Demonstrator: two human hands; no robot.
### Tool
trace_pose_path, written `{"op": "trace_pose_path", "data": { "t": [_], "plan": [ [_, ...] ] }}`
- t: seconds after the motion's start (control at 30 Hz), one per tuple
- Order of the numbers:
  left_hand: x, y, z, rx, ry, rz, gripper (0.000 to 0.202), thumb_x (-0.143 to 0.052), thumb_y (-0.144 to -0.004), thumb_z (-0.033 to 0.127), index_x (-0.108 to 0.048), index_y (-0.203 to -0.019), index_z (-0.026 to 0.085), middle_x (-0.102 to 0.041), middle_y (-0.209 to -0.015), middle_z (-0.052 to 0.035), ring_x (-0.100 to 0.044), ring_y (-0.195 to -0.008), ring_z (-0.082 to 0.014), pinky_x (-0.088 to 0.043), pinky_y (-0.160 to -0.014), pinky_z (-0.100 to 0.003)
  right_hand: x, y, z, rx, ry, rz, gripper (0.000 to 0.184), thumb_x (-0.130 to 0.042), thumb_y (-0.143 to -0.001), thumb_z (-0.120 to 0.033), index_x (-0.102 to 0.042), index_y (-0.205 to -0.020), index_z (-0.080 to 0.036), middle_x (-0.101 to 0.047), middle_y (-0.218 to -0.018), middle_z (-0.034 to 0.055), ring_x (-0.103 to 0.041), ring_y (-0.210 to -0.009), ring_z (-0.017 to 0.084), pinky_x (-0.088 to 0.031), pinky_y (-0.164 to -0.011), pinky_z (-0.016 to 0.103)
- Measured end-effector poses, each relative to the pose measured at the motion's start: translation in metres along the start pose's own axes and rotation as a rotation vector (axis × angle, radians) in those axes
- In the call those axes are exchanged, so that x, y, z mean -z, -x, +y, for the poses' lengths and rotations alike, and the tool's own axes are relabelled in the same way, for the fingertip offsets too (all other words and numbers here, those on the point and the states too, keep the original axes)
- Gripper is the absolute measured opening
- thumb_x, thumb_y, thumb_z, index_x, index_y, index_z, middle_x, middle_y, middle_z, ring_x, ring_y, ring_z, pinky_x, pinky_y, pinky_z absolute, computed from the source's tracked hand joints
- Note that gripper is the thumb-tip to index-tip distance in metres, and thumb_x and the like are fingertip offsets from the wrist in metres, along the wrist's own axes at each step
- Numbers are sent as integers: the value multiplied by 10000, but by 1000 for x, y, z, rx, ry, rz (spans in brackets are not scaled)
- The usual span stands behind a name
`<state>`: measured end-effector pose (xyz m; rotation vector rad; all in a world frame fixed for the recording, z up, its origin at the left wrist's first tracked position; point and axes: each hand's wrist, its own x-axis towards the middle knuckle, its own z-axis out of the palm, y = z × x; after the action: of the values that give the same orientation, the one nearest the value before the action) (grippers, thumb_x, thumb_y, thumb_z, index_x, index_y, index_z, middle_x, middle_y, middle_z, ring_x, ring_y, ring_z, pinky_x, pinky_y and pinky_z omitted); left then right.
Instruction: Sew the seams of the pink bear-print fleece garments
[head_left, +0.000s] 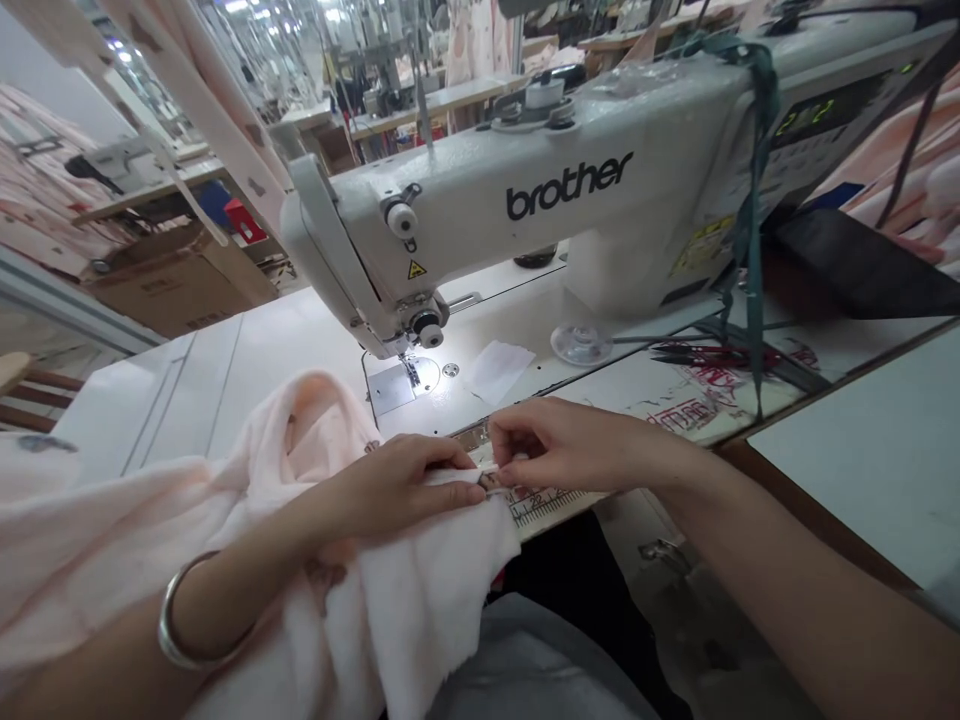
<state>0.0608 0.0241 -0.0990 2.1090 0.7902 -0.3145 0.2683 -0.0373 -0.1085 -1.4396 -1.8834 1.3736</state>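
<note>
Pale pink fleece fabric (pixel 420 590) with darker printed patches spreads over the left of the sewing table and hangs off its front edge. My left hand (pixel 409 480) is closed on a folded edge of it, thumb and fingers pinching. Close by on the right, my right hand (pixel 544 445) pinches the end of the same edge, fingertips together. Both hands are at the table's front edge, over a printed ruler strip (pixel 544 505). The sewing machine (pixel 487 210) stands just beyond them, its lit presser foot (pixel 412 370) apart from the fabric.
A white scrap (pixel 501 370) and a clear plastic bobbin-like disc (pixel 581 344) lie on the machine bed. Red-handled thread snips (pixel 705 355) rest at the right, near a hanging green strap (pixel 752 230). Behind at left is a cardboard box (pixel 176 285).
</note>
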Motion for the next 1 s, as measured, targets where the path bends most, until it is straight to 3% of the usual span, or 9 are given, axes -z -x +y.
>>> {"op": "trace_pose_path", "data": {
  "t": [0.17, 0.3, 0.47, 0.57, 0.67, 0.87, 1.0],
  "plan": [
    [-3, 1, 2, 44, 17, 49, 338, -502, -853, 517, -649, -978, 240, -647, -870, 17, -552, -788, -142, -350, -645, -234, 4, 0, -2, -23, 49, -54, 29, -597, -739, -144, -586, -743, -171, -533, -624, -54, -467, -562, 78, -312, -464, 170],
    [-10, 1, 3, 41, 7, 153, 270, -514, -854, 454, -655, -915, 231, -638, -787, 31, -521, -703, -117, -333, -612, -224, 1, 4, 1, -25, 50, -1, 36, -607, -764, -181, -573, -752, -176, -539, -662, -47, -476, -604, 89, -318, -501, 189],
    [-18, 1, 7, -23, -8, 295, 178, -549, -828, 333, -673, -858, 209, -632, -712, 40, -494, -622, -88, -327, -595, -212, -5, 15, 5, -55, -27, 62, 253, -665, -798, -329, -569, -1014, -241, -602, -883, -37, -537, -790, 125, -375, -625, 209],
    [-20, 3, 10, -34, -2, 339, 137, -573, -800, 283, -675, -835, 198, -641, -711, 40, -507, -627, -84, -331, -602, -206, -9, 18, 7, -84, -16, 42, 145, -596, -853, -359, -614, -928, -235, -573, -746, -44, -507, -688, 112, -342, -573, 216],
    [-19, 5, 9, 25, 25, 359, 140, -581, -790, 297, -675, -817, 197, -648, -718, 34, -516, -644, -92, -333, -607, -208, -13, 12, 10, -121, -62, 38, 191, -555, -875, -396, -622, -851, -219, -553, -653, -42, -502, -624, 111, -337, -548, 222],
    [9, -9, -17, 191, 209, 369, 282, -559, -780, 461, -661, -758, 199, -622, -697, 16, -510, -635, -107, -328, -536, -198, -1, -41, 8, -193, -5, 53, 222, -547, -837, -392, -589, -777, -183, -610, -633, -9, -546, -539, 117, -370, -489, 221],
    [33, -28, -42, 354, 245, 414, 278, -552, -719, 439, -533, -638, 173, -385, -502, 40, -306, -443, -76, -182, -412, -217, 13, -93, -1, -216, 137, 88, 194, -596, -760, -348, -578, -667, -179, -594, -603, -11, -489, -472, 94, -339, -458, 221]
  ]
}}
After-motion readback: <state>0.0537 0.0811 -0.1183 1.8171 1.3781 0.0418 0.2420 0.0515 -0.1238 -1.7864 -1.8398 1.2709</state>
